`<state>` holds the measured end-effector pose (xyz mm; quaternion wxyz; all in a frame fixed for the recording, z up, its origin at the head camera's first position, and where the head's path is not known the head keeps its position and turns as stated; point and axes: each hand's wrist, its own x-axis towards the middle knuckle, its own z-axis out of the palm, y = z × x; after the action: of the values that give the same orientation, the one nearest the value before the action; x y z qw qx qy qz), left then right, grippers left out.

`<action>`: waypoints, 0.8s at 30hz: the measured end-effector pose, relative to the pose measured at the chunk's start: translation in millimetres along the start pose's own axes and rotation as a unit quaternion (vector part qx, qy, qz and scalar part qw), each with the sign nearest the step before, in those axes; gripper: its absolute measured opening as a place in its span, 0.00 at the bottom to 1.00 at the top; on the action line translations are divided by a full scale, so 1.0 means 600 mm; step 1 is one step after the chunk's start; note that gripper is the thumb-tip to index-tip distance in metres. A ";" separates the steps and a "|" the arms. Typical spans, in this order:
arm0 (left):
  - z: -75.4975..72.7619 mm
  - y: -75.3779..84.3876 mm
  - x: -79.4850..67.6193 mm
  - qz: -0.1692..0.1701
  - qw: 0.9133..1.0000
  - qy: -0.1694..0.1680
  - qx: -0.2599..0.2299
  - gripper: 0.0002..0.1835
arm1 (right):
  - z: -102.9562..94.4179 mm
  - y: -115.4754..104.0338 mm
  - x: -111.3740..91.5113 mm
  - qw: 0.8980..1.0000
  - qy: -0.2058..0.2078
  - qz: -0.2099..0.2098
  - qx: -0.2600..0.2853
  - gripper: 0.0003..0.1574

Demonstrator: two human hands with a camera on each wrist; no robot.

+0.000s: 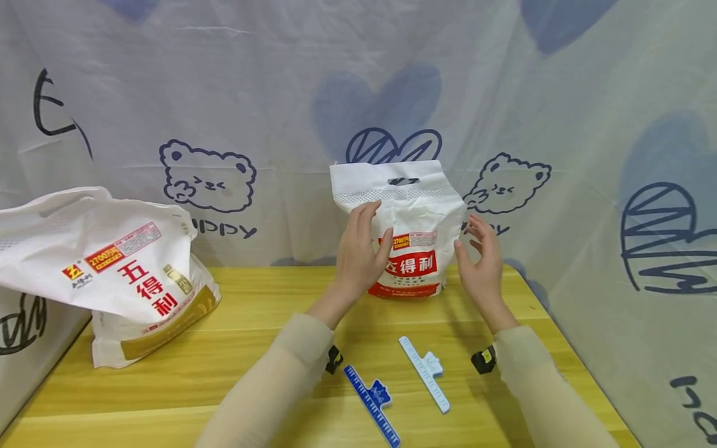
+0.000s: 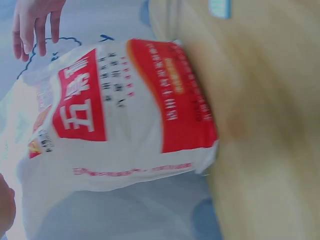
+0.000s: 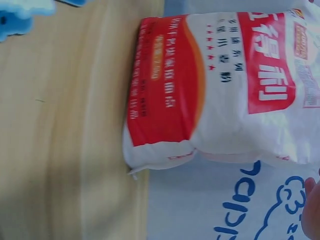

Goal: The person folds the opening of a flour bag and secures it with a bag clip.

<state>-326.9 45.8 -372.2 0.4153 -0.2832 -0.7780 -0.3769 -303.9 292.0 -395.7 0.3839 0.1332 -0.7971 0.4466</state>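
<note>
A white flour bag [image 1: 417, 214] with red print stands upright at the back of the table, its top strip with the handle slot raised. In the head view my left hand [image 1: 358, 252] is at the bag's left front, fingers loosely extended; whether it touches the bag I cannot tell. To the bag's right, my right hand [image 1: 484, 267] has its fingers apart and slightly bent, holding nothing. Both wrist views show the bag's printed front, with only a bit of the left hand [image 2: 6, 207] and right hand [image 3: 312, 210] at the edges of their own views.
Another white flour bag [image 1: 148, 274], with red and gold print, leans at the left of the wooden table [image 1: 269, 323]. A dark blue clip [image 1: 372, 404] and a light blue clip [image 1: 426, 373] lie in front. Behind hangs a cloth [image 1: 291, 93] with bear and heart drawings.
</note>
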 end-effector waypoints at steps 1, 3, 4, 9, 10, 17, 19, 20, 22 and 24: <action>0.000 0.001 0.009 0.008 1.000 0.002 0.000 0.28 | 0.000 0.000 0.005 1.000 0.006 -0.002 0.001 0.32; -0.001 0.002 0.027 0.022 1.000 0.001 0.005 0.27 | -0.001 -0.001 0.015 1.000 0.017 0.000 0.004 0.31; 0.000 0.002 0.036 0.027 1.000 -0.001 0.008 0.27 | -0.001 -0.001 0.020 1.000 0.020 0.000 0.007 0.31; -0.001 0.003 0.077 0.042 0.999 -0.018 0.017 0.27 | -0.001 0.004 0.043 0.999 0.028 0.017 0.005 0.31; 0.000 0.003 0.084 0.044 0.999 -0.024 0.021 0.27 | -0.001 0.005 0.047 0.999 0.027 0.023 0.003 0.31; 0.010 0.003 0.131 0.062 0.994 -0.065 0.064 0.27 | -0.005 0.012 0.066 0.997 0.014 0.071 -0.003 0.33; 0.012 0.004 0.142 0.062 0.992 -0.083 0.078 0.28 | -0.005 0.014 0.071 0.997 0.006 0.081 0.004 0.33; 0.014 0.004 0.147 0.062 0.990 -0.092 0.084 0.28 | -0.004 0.014 0.073 0.996 0.001 0.085 0.011 0.33; 0.016 0.006 0.156 0.058 0.987 -0.114 0.096 0.29 | -0.003 0.015 0.078 0.995 -0.010 0.090 0.028 0.34; 0.017 0.008 0.165 0.053 0.984 -0.135 0.103 0.30 | -0.001 0.017 0.081 0.995 -0.022 0.094 0.037 0.34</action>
<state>-376.7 69.5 -289.2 0.3523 -0.3279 -0.8457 -0.2307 -341.5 304.6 -366.1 0.3173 0.0819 -0.7973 0.5068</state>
